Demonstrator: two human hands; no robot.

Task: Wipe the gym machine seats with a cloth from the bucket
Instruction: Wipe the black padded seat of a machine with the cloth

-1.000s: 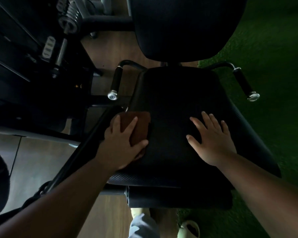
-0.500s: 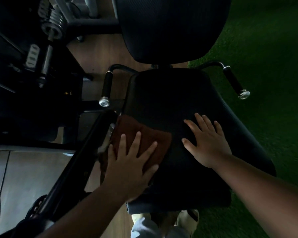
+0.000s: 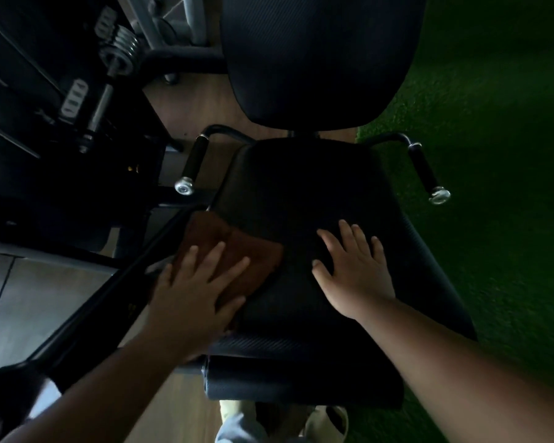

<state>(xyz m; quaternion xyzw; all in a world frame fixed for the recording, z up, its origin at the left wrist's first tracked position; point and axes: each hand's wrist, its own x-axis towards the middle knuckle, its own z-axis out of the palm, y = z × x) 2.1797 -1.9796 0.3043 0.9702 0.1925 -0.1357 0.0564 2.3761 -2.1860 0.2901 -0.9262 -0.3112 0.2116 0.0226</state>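
A black padded seat of a gym machine fills the middle of the view, with its black backrest above it. A brown cloth lies spread on the seat's left front part. My left hand presses flat on the cloth with fingers spread. My right hand rests flat on the bare seat just right of the cloth, fingers straight. No bucket is in view.
Two black handles with metal end caps flank the seat, the left handle and the right handle. Weight plates and a dark machine frame stand at the upper left. Green turf lies to the right, wooden floor below.
My left hand has slid the cloth from the seat's left edge toward the middle and spread it out. My right hand has stayed flat on the seat.
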